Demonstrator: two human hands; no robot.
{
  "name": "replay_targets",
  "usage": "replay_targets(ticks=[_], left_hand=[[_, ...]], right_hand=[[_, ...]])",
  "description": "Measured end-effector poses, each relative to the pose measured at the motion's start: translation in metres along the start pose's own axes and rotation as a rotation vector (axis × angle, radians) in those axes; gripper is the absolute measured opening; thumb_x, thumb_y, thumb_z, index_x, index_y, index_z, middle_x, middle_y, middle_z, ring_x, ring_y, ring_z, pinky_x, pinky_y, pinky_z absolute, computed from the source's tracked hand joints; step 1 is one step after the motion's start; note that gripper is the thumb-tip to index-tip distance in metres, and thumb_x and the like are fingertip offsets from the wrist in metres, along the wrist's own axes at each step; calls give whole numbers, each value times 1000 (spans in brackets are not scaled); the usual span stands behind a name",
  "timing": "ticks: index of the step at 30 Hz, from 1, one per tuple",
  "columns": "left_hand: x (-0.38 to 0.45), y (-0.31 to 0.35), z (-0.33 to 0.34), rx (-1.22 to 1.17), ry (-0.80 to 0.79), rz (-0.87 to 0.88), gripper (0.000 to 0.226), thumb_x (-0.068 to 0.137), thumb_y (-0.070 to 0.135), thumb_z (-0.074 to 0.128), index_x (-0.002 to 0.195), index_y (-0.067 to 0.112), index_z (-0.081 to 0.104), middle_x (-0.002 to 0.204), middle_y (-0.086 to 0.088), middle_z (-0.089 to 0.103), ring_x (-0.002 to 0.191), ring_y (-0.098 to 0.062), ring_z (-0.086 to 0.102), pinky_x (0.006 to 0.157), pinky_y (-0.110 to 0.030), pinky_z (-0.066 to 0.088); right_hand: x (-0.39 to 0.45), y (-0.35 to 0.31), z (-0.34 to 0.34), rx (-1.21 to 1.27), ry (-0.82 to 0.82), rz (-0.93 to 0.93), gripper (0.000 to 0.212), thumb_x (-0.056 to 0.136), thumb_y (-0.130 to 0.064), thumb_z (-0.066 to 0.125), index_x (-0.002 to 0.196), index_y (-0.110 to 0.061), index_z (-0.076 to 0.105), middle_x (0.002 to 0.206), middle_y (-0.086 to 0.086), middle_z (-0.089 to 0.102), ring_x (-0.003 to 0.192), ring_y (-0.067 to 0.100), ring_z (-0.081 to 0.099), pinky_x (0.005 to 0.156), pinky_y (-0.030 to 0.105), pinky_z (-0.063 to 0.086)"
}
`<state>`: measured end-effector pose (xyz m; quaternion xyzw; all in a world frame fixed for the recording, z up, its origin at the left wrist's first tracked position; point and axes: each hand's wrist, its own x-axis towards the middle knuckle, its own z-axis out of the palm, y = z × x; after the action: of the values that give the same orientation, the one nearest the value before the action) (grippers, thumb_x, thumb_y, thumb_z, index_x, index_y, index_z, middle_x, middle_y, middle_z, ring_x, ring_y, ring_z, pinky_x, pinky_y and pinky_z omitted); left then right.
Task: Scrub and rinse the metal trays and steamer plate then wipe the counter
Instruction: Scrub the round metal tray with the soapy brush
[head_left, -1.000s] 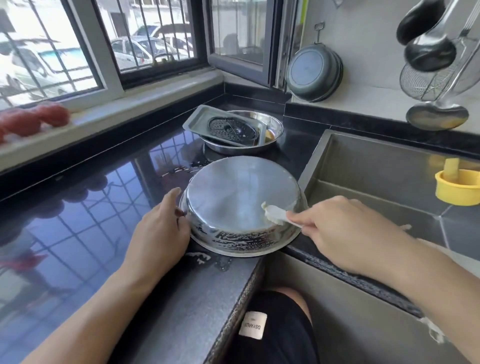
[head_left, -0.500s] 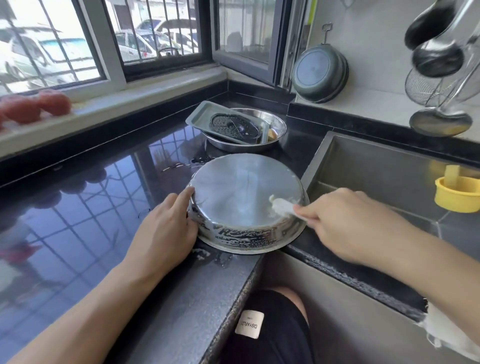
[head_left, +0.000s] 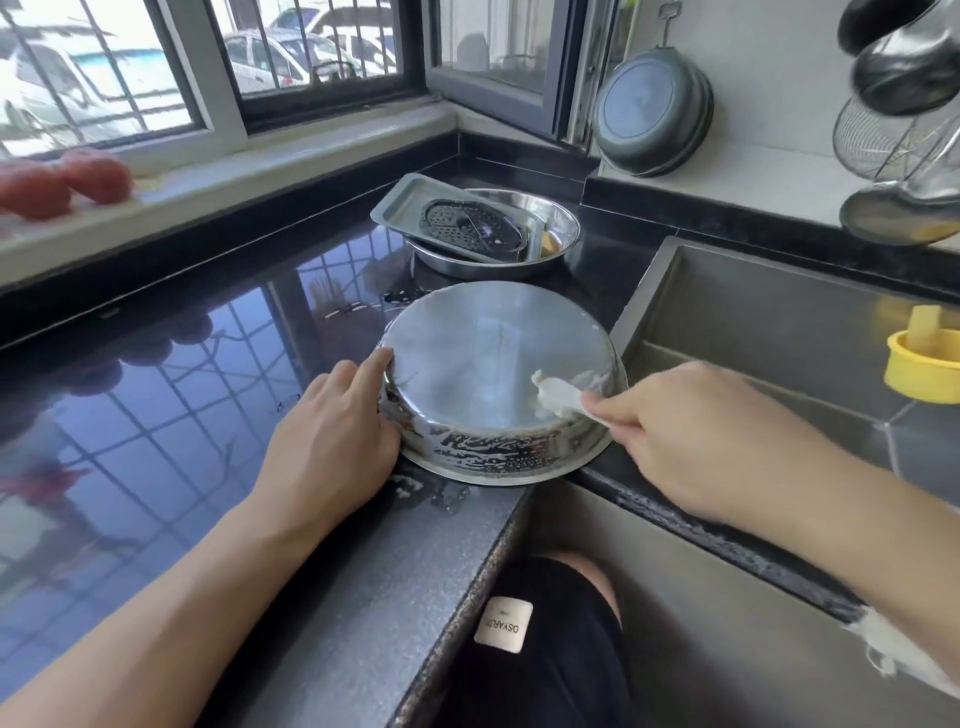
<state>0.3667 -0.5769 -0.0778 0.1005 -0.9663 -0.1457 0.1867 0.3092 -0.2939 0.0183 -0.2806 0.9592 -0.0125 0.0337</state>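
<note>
Bright daylight from the barred windows (head_left: 291, 57) at upper left, overexposed toward the far-left pane. Mirror-like glare on the black desk (head_left: 156, 415), with the window grid reflected in blue. Soft sheen on the upturned metal tray (head_left: 493, 353); faint shadow beneath its rim. Wide-angle bending of lines near the edges. Motion blur on the hanging ladles (head_left: 904, 67) at upper right and the red items (head_left: 62, 182) on the sill.

Left hand (head_left: 327, 431): palm down, forearm entering from lower left, index finger extended, remaining fingers curved. Right hand (head_left: 691, 431): forearm entering from lower right, fingers curled, thumb and index pinched at the tips. Both forearms bare.
</note>
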Motion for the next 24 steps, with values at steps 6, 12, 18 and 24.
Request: replay_targets(ticks=[6, 12, 18, 24], left_hand=[[0, 1, -1, 14, 17, -10, 61, 90, 16, 58, 148, 23, 42, 114, -7, 60, 111, -37, 60, 82, -50, 55], [1, 0, -1, 24, 23, -7, 60, 89, 16, 58, 147, 23, 42, 112, -8, 59, 110, -38, 59, 81, -51, 55], [1, 1, -2, 13, 18, -29, 62, 91, 17, 57, 150, 24, 42, 121, -5, 61, 117, -35, 58, 85, -49, 54], [0, 3, -2, 3, 10, -34, 61, 91, 17, 57, 150, 24, 44, 117, -4, 61, 113, -36, 59, 84, -49, 54]], right_hand=[[-3, -5, -8, -93, 22, 42, 40, 103, -34, 43, 136, -56, 46, 112, 5, 66, 99, 35, 64, 79, 41, 55], [12, -3, -8, -92, 54, 81, 37, 102, -36, 44, 136, -45, 55, 118, 8, 64, 103, 39, 63, 83, 44, 54], [4, -19, 1, 13, -18, -44, 33, 102, -47, 42, 132, -56, 54, 116, 2, 67, 102, 35, 65, 88, 41, 55], [8, -26, 2, 21, -42, -65, 34, 102, -45, 43, 133, -50, 56, 118, 4, 67, 104, 35, 64, 87, 42, 55]])
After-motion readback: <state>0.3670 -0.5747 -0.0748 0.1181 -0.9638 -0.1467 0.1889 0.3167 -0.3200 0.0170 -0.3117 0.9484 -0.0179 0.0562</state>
